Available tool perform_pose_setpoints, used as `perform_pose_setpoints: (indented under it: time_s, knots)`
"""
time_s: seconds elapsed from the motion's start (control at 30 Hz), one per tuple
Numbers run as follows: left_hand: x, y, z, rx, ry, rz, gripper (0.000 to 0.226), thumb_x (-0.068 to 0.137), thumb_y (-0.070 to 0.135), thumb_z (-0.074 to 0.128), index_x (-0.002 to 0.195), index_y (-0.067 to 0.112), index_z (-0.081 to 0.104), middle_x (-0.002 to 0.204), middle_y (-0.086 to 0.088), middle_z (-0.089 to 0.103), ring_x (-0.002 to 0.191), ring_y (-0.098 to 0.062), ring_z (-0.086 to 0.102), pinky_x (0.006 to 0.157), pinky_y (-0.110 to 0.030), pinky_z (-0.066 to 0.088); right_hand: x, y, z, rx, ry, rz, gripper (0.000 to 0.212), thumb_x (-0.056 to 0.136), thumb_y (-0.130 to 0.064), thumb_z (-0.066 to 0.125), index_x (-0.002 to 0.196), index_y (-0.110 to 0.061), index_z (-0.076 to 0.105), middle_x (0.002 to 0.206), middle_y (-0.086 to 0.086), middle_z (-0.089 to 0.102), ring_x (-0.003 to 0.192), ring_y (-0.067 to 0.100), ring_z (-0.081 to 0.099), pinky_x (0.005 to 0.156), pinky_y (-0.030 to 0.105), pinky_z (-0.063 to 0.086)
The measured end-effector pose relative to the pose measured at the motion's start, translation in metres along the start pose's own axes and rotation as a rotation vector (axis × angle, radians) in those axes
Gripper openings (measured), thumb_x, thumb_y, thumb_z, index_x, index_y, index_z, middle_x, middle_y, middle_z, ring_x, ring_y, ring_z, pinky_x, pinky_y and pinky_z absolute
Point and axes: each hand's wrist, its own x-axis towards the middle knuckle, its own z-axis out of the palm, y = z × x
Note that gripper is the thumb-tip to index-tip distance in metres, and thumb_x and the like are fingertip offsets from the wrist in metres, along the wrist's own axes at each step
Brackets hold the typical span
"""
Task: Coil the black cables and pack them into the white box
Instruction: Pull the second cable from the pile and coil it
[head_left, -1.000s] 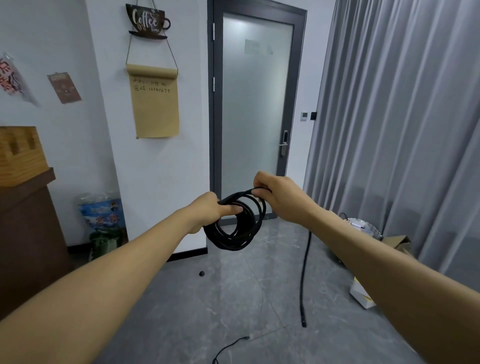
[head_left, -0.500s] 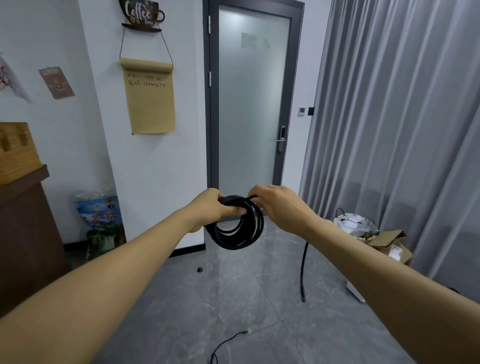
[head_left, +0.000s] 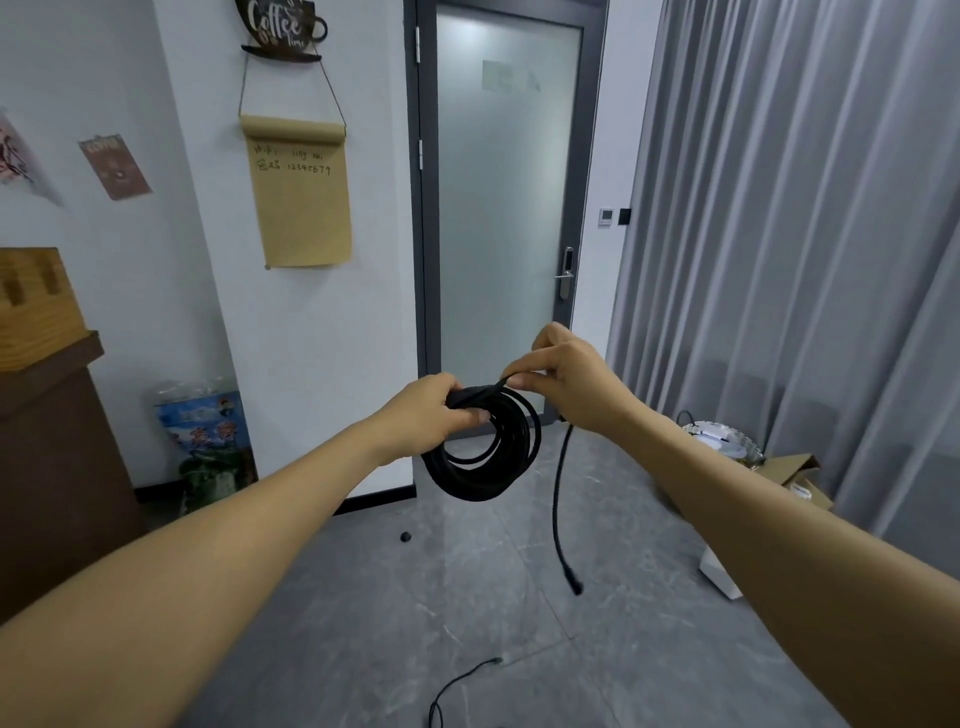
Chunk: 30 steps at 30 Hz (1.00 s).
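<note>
At far left a wooden box (head_left: 31, 301) sits on a dark brown cabinet (head_left: 57, 467), and a blue printed bag (head_left: 205, 436) leans against the white wall just beside it. Higher on that wall hangs a kraft paper roll (head_left: 298, 192) under a coffee-cup sign (head_left: 283, 28).

In the middle, the left hand (head_left: 431, 415) grips the top of the coiled black cable (head_left: 483, 452), fingers and thumb curled round the gathered loops so the coil hangs below it in mid-air, in front of the frosted glass door (head_left: 506, 208). Just to its right, the right hand (head_left: 566, 382) pinches the strand between thumb and fingertips where it feeds onto the coil. From there the free tail (head_left: 558, 499) drops, its plug end hanging just above the grey tiled floor (head_left: 363, 597). A second thin black cable (head_left: 457, 686) lies on the floor nearer the camera, uncoiled.

The cable looks light and limp, yet springy enough that the loops would likely fan apart if released; the bunched top, where all turns cross, seems the best place to hold it. The short tail suggests this coil is nearly finished.

To the right, near the grey curtain (head_left: 805, 234), stand a wire basket (head_left: 722, 441) and an open cardboard box (head_left: 795, 475). A corner of the white box (head_left: 719, 574) shows beside the right forearm, well apart from the coil.
</note>
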Motion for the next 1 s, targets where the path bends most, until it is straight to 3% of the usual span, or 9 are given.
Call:
perform_pose_setpoints:
  time_s: [0.1,0.2,0.3,0.47,0.63,0.73,0.8,0.9,1.0]
  knots:
    - [0.000,-0.002,-0.003,-0.035,0.001,-0.008,0.027,0.089,0.029,0.063,0.100,0.007,0.054,0.077,-0.003,0.049,0.068,-0.017,0.045,0.064,-0.030,0.038,0.001,-0.006,0.001,-0.059,-0.065,-0.023,0.024,0.092,-0.022,0.057,0.111,-0.015,0.070,0.092,-0.002,0.050,0.080,0.009,0.047,0.078,0.018,0.034]
    - [0.002,-0.001,-0.007,-0.083,0.028,-0.013,0.021,0.089,0.024,0.061,0.098,0.007,0.053,0.082,-0.006,0.051,0.072,-0.019,0.046,0.069,-0.034,0.040,0.001,-0.018,0.004,-0.069,-0.114,0.015,0.034,0.094,-0.034,0.053,0.117,-0.011,0.063,0.108,0.006,0.053,0.084,0.012,0.049,0.076,0.018,0.035]
    - [0.003,0.002,-0.009,-0.138,0.052,-0.003,0.008,0.090,0.016,0.057,0.090,0.012,0.051,0.078,-0.004,0.048,0.071,-0.019,0.046,0.068,-0.031,0.041,0.004,-0.028,0.007,-0.063,-0.157,0.075,0.038,0.085,-0.032,0.066,0.113,-0.007,0.061,0.094,0.006,0.056,0.078,0.019,0.052,0.065,0.023,0.040]
    - [0.002,0.008,-0.013,-0.153,0.088,0.039,0.004,0.090,0.011,0.054,0.091,0.014,0.051,0.073,-0.004,0.048,0.069,-0.021,0.047,0.066,-0.034,0.039,0.013,-0.030,0.006,0.025,-0.182,0.238,0.010,0.086,-0.017,0.063,0.083,-0.008,0.060,0.061,-0.002,0.052,0.056,0.014,0.049,0.053,0.022,0.042]
    - [0.002,0.014,-0.018,-0.092,0.122,0.086,0.009,0.092,0.017,0.054,0.099,0.012,0.052,0.079,-0.005,0.051,0.072,-0.020,0.050,0.066,-0.033,0.042,0.016,-0.034,0.005,0.279,-0.169,0.338,0.010,0.089,-0.011,0.059,0.083,-0.003,0.059,0.060,0.001,0.048,0.050,0.012,0.041,0.048,0.020,0.037]
    - [0.001,0.019,-0.018,-0.038,0.171,0.119,0.012,0.092,0.020,0.054,0.101,0.012,0.052,0.084,-0.007,0.057,0.072,-0.020,0.052,0.066,-0.034,0.043,0.015,-0.036,0.005,0.534,-0.120,0.406,0.010,0.089,-0.007,0.060,0.093,0.001,0.063,0.068,0.006,0.057,0.045,0.007,0.048,0.039,0.012,0.036]
    - [0.000,0.023,-0.020,-0.057,0.177,0.146,0.011,0.093,0.019,0.054,0.101,0.012,0.051,0.081,-0.003,0.061,0.066,-0.015,0.058,0.063,-0.029,0.047,0.012,-0.035,0.008,0.727,-0.081,0.435,0.013,0.089,-0.004,0.059,0.099,0.003,0.064,0.073,0.008,0.061,0.050,0.005,0.056,0.045,0.011,0.041]
    - [-0.003,0.026,-0.020,-0.145,0.082,0.132,0.009,0.094,0.016,0.053,0.099,0.010,0.048,0.075,0.000,0.064,0.052,0.000,0.061,0.051,-0.014,0.044,0.009,-0.027,0.014,0.883,-0.069,0.454,0.009,0.088,0.000,0.057,0.093,0.002,0.065,0.076,0.011,0.060,0.068,0.016,0.057,0.065,0.024,0.047]
    - [-0.002,0.022,-0.016,-0.226,0.013,0.087,0.011,0.094,0.018,0.054,0.098,0.009,0.048,0.075,-0.004,0.064,0.052,-0.002,0.063,0.054,-0.020,0.046,0.006,-0.024,0.017,0.915,-0.094,0.470,0.007,0.089,-0.001,0.058,0.091,-0.001,0.064,0.075,0.009,0.062,0.067,0.016,0.058,0.065,0.024,0.049]
